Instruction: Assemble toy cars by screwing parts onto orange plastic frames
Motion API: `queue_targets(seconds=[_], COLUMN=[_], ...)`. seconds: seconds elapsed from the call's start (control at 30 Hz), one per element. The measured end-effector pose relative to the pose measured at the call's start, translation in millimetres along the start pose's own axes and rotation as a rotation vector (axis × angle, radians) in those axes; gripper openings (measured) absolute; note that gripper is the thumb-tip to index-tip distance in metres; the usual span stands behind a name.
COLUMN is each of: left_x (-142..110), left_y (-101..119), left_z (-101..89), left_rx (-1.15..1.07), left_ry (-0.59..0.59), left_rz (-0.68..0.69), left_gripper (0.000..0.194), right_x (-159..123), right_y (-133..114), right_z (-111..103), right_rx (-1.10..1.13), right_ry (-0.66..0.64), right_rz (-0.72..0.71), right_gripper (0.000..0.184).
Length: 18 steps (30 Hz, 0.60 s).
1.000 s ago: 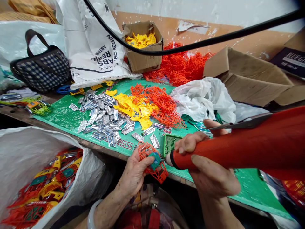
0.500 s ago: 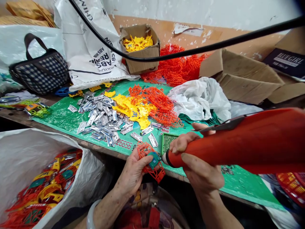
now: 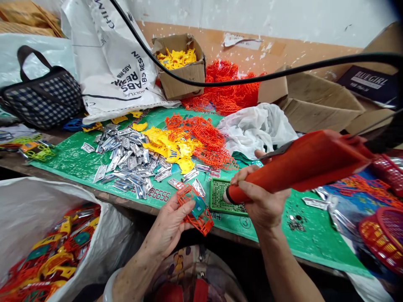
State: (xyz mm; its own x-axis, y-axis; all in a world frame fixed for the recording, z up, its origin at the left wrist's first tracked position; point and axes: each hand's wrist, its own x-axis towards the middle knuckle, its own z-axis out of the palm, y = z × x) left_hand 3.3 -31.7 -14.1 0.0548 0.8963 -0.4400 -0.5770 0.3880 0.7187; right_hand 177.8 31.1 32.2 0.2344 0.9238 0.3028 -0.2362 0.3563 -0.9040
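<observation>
My left hand (image 3: 166, 228) pinches an orange plastic frame (image 3: 205, 226) with a teal part (image 3: 198, 206) set in it, the thumb lying along the teal piece. In my right hand (image 3: 264, 201) is a red electric screwdriver (image 3: 296, 161), its fingers wrapped round the front of the body. The tool's tip points down at a green perforated tray (image 3: 217, 181) and covers part of it; contact with the tray is unclear. Silver parts (image 3: 126, 157) are heaped on the green sheet (image 3: 78, 161), beside yellow pieces (image 3: 170, 142) and a pile of orange frames (image 3: 208, 138).
A white sack (image 3: 116, 235) of assembled pieces stands low at left. A black cable (image 3: 248, 79) crosses overhead. Behind are a carton (image 3: 181, 77) of yellow parts, a white plastic bag (image 3: 255, 128) and an open box (image 3: 321, 105). Small screws (image 3: 296, 222) and a red basket (image 3: 382, 239) lie right.
The screwdriver's tip has moved away from the orange frame, rightward and up over the green tray. My left hand keeps the frame, now slightly lower and turned. The view has shifted a little.
</observation>
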Motion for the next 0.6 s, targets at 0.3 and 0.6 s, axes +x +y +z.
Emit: queue_targets(seconds=[0.3, 0.6], left_x=[0.5, 1.1], left_y=[-2.5, -2.0], left_z=[2.2, 4.5], left_rx=[0.009, 0.029], left_ry=[0.02, 0.045], left_rz=[0.016, 0.039], left_gripper=[0.044, 0.047], right_x=[1.8, -0.5], right_y=[9.0, 13.2], right_z=[-2.5, -5.6], right_rx=[-0.01, -0.041], right_ry=[-0.001, -0.007], right_rz=[0.007, -0.008], right_gripper=[0.023, 0.024])
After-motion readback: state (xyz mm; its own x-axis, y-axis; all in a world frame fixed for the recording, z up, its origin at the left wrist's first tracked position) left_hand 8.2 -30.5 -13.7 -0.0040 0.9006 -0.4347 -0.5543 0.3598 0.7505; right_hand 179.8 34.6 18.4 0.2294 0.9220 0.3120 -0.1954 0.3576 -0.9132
